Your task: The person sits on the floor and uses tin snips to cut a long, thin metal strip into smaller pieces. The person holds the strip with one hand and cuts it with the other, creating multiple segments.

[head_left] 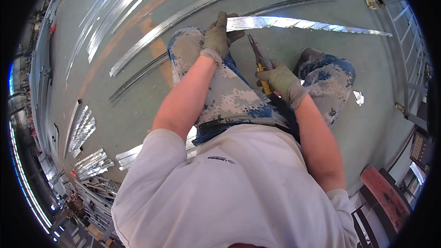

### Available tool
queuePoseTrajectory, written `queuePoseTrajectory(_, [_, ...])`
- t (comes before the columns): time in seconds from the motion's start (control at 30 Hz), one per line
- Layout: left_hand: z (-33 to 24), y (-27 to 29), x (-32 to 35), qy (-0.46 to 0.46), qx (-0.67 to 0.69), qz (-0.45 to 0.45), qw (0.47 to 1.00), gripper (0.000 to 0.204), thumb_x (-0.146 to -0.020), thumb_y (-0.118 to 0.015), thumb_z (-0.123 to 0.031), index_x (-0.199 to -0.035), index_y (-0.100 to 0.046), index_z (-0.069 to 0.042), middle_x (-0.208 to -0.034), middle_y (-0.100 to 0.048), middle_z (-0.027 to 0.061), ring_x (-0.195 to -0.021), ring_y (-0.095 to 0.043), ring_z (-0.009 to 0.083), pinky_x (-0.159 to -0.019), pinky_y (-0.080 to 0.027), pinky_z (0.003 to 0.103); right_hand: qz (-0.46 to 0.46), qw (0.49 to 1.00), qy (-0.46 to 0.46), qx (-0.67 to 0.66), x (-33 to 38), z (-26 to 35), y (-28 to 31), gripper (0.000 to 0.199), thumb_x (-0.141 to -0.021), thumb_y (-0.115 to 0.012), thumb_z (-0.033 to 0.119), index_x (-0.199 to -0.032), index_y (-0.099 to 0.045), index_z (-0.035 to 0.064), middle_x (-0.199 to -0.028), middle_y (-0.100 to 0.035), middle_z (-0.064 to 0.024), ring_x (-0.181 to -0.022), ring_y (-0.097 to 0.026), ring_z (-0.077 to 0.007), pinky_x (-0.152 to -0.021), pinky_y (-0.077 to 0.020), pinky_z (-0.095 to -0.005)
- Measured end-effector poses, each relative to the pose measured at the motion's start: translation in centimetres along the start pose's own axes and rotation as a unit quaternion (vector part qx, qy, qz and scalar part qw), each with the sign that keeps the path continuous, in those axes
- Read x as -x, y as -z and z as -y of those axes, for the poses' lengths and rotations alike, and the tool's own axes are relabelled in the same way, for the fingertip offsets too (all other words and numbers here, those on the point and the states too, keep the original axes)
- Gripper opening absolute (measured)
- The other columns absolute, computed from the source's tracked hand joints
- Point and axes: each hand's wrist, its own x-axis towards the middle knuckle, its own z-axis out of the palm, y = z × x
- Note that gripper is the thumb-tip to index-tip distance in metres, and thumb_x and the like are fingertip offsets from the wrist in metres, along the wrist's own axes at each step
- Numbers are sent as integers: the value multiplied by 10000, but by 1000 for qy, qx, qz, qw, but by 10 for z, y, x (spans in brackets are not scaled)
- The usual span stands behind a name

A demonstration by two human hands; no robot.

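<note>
My left hand point(217, 37), in a grey-green work glove, grips the near end of a shiny metal strip point(285, 22). The strip stretches away to the right, tapering in view, with a row of slanted cuts or notches along its lower edge. In my gloved right hand point(285, 82) is a pair of tin snips point(258, 51) with yellow handles. Their dark jaws point up and left, just below the strip and apart from it. Whether the jaws are parted is too small to tell. Both hands are over my camouflage-patterned legs, bent low over the floor.
Long metal strips point(183, 10) lie on the green floor ahead and left. Several short cut pieces point(83, 126) lie at the left. A small scrap point(359, 98) is by my right knee. A wheeled metal frame point(406, 50) stands far right; a red worn seat point(387, 197) is near right.
</note>
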Motion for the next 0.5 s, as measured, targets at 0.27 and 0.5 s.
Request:
queuePoseTrajectory(0.27, [-2,1,0,3,18,3,1000,562,-1194,-560,-451,-1408,-696,50,-1267,-768,172,-1068,-779,264,-938,-692,427,6,1000,23,-4,2,19,-24,420,-969,-853,218,-1318,-732,19,-1111,-788,-111,-956,-763,-183,-832,-592,-342])
queuePoseTrajectory(0.5, [2,4,-5,3,7,16,1000,598,-1197,-538,-472,-1416,-680,67,-1261,-770,194,-1063,-781,306,-953,-687,449,2,999,36,-2,-8,17,-32,427,-978,-855,215,-1344,-743,26,-1139,-785,-93,-999,-716,-166,-914,-572,-330])
